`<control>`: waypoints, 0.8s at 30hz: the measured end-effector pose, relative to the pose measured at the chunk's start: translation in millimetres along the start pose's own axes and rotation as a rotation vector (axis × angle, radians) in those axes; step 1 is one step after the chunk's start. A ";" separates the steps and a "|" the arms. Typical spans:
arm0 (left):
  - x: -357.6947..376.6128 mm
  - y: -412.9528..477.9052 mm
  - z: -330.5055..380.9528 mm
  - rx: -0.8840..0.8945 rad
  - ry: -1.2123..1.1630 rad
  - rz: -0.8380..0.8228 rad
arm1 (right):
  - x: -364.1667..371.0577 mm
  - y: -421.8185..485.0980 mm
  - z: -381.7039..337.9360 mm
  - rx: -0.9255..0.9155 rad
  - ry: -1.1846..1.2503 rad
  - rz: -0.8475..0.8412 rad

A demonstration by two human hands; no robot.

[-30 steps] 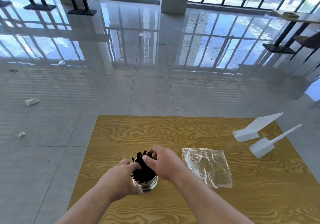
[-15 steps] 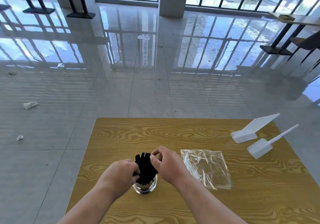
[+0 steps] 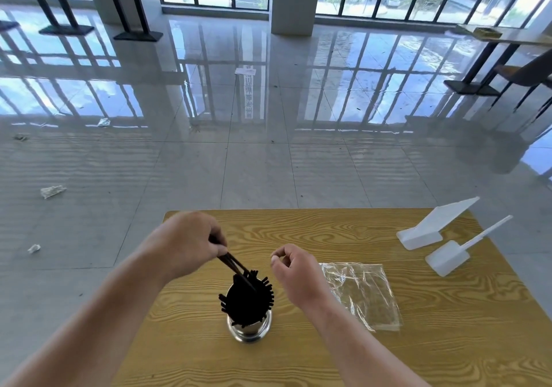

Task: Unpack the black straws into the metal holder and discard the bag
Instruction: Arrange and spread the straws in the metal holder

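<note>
- Glossy grey floor tiles are reflecting the big windows all around, and we're standing over a wood-grain table [image 3: 388,353] with everything laid out on it.
- We're using the metal holder [image 3: 249,328] as our landmark: it's sitting upright near the middle of the table, closer to our edge than the far one.
- Most of the black straws [image 3: 246,300] are already standing packed in the holder, fanning out over its rim.
- Our left hand [image 3: 186,244] is hovering up and to the left of the holder, pinching a few straws [image 3: 236,267] between thumb and fingers; they're slanting down with their lower ends reaching into the bundle.
- Our right hand [image 3: 294,270] is floating just to the right of the holder, fingers loosely curled with thumb and forefinger nearly meeting, and it's holding nothing.
- We're seeing the clear plastic bag [image 3: 363,294] lying flat and crinkled to the right of the holder, just past the right hand, looking empty.
- Two white plastic stands [image 3: 433,226] are sitting well off to the right of the holder, toward the table's far corner.
- A few crumpled scraps [image 3: 52,191] are lying on the floor far off to the left of the holder.
</note>
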State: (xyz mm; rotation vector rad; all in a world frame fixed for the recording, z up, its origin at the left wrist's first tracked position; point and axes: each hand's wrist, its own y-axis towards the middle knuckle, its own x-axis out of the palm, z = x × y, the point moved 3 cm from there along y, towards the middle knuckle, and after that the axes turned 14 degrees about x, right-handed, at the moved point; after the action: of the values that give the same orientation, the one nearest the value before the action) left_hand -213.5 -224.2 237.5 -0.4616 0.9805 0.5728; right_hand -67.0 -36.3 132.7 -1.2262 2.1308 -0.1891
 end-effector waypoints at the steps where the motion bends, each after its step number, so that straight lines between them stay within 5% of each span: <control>1: -10.0 -0.5 0.9 -0.002 -0.023 0.020 | -3.0 0.0 -0.6 0.013 0.032 0.006; 7: -38.8 -3.1 -0.2 0.017 -0.228 0.321 | -10.8 -2.3 -2.3 0.070 0.198 -0.009; 10: -22.0 -2.6 -2.5 -0.064 -0.666 0.465 | -8.8 -2.9 -5.6 0.100 0.226 -0.072; 13: 10.5 -3.2 -5.2 -0.220 -1.181 0.446 | 0.5 -7.5 -16.8 0.148 0.347 -0.417; 16: 42.8 -8.3 -14.2 -0.344 -1.387 0.340 | 0.7 -11.1 -35.8 0.200 0.706 -0.665; 19: 71.8 -16.1 -23.6 -0.423 -1.487 0.242 | -11.8 -6.1 -47.9 0.255 0.825 -0.537; 24: 107.1 -24.7 -35.9 -0.433 -1.260 0.150 | -27.7 -0.5 -57.0 0.001 0.257 -0.158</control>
State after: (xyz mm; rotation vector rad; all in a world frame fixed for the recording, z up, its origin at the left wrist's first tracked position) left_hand -174.4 -238.9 129.8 -0.3060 -0.3287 1.0255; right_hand -91.9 -25.1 189.9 -1.4356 2.2463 -0.4380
